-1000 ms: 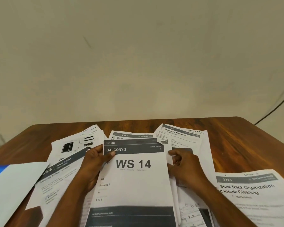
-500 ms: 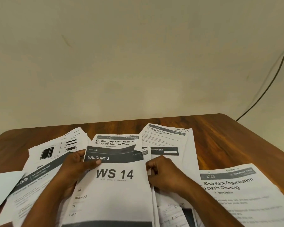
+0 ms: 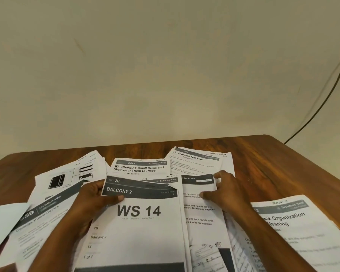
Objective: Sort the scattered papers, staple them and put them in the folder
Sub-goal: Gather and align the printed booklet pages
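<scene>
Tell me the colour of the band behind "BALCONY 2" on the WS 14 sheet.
Dark grey with white lettering, on the WS 14 sheet; the head view shows it.

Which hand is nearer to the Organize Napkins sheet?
The right hand: its fingertips lie just below the Organize Napkins sheet, on the page next to it. The left hand is farther left, gripping the WS 14 sheet at its left edge.

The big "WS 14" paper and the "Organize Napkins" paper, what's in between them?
In the head view, a white sheet with a dark "/ BALCONY" header lies between them, pinned under the right hand.
</scene>
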{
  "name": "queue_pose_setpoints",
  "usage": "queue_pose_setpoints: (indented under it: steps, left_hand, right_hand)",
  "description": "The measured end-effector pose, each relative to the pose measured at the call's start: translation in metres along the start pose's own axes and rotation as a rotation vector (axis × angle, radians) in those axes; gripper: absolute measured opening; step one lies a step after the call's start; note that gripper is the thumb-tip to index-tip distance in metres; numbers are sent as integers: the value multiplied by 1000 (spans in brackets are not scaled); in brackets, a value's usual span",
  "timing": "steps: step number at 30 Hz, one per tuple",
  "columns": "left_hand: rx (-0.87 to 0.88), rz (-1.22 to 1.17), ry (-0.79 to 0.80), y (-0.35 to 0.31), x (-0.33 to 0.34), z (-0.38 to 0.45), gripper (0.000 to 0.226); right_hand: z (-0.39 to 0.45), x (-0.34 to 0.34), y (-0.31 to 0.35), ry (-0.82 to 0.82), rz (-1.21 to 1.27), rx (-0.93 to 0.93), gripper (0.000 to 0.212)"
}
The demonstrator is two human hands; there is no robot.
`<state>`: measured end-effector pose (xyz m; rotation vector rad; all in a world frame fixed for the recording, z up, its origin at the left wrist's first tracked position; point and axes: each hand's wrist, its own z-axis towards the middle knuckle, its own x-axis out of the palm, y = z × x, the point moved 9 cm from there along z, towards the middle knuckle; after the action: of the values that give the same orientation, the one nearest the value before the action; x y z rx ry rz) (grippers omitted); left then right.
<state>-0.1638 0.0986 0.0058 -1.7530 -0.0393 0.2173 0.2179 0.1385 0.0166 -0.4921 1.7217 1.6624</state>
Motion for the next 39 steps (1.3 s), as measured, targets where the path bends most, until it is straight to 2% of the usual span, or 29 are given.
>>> queue_pose_setpoints:
  steps: [11, 16, 18, 20, 22, 27, 32, 39]
  left_hand:
    - [-36, 40, 17, 2, 0, -2, 40]
    - [-24, 51, 17, 1, 0, 0, 39]
    - [-17, 60, 20, 0, 0, -1, 37]
    - [-19, 52, 17, 0, 0, -2, 35]
    - [-20, 38, 28, 0, 1, -3, 36]
    - [-26, 10, 40, -1, 2, -3, 36]
    - [-14, -66, 67, -1, 3, -4, 40]
    - [12, -166, 87, 0, 3, 1, 48]
  right_hand:
    - [2, -15, -4, -71, -112, -35, 56]
    - [-5, -19, 11, -173, -275, -107, 58]
    - [-13, -2, 28, -97, -163, -161, 48]
    - [-22, 25, 37, 75, 103, -113, 39]
    - [-30, 44, 44, 140, 292, -81, 36]
    - [-37, 61, 38, 94, 474, -26, 41]
    - [-28, 43, 25, 64, 617, 100, 13]
    - [-3, 11, 9, -8, 667, 151, 18]
